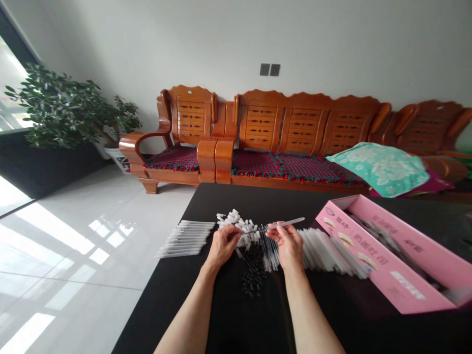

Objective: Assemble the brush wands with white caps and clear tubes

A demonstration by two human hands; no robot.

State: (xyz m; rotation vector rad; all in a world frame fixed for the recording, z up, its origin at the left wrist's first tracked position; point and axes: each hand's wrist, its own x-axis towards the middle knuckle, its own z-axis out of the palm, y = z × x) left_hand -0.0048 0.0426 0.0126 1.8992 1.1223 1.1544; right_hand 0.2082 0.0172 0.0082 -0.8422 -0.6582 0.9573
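Observation:
My right hand (289, 243) pinches a translucent white pen barrel (295, 221), which slants up to the right. From the barrel's left end a thin dark pen refill (255, 230) reaches across to my left hand (224, 244). The left fingers are closed at the refill's far end; its very tip is hidden. Just behind the hands lies a heap of white caps (233, 216). Below them is a scatter of small black plugs (252, 282). Several dark-tipped refills (271, 258) lie beside my right hand, with a spread of empty-looking barrels (322, 253) to their right.
White pens (190, 238) lie in a row at the black table's (173, 305) left edge. A pink box (383, 265) holding greyish contents stands at right. Beyond the table are a wooden bench (302, 123) with a green cushion (383, 167), and a potted plant (70, 108).

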